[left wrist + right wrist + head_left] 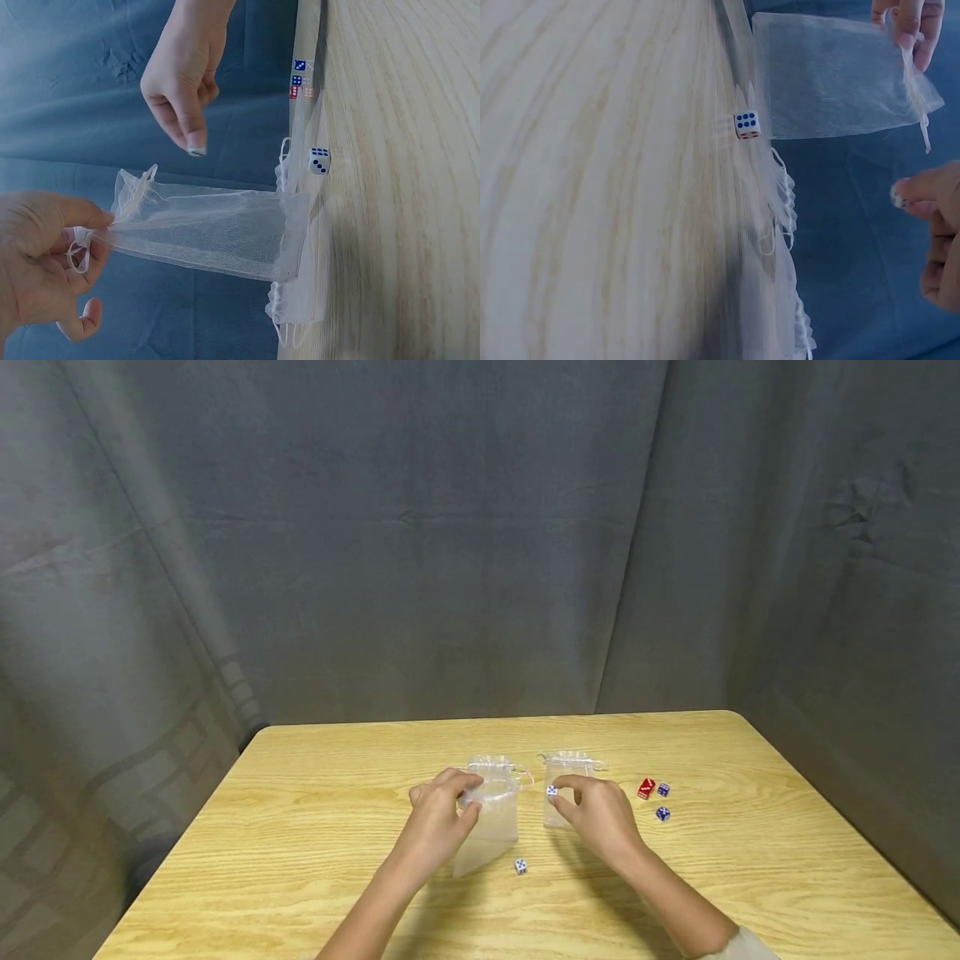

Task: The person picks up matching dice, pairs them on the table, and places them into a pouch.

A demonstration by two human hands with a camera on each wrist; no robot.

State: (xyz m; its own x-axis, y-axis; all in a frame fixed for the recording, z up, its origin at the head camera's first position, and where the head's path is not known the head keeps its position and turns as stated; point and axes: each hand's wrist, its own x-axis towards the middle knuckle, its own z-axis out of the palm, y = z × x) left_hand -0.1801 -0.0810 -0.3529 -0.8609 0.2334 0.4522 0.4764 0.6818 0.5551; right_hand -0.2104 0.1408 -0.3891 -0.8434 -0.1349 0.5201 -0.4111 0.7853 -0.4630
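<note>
My left hand (442, 817) pinches the gathered top of a sheer white drawstring bag (217, 232) between thumb and fingers. The bag hangs down toward the table, its drawstring loop beside the fingers. My right hand (602, 814) holds a white die (552, 791) between thumb and fingertip, raised to the right of the held bag and apart from it. A second white die (521, 866), with blue and red pips, lies on the table near the hanging bag. Whether the held bag's mouth is spread cannot be told.
Two more sheer bags lie flat on the wooden table (315, 827): one bag (507, 818) behind the held one, another bag (570, 762) under the right hand. To the right lie something red with pips (646, 788), a blue die (663, 790) and another blue die (663, 814). Grey curtains (420, 543) surround the table.
</note>
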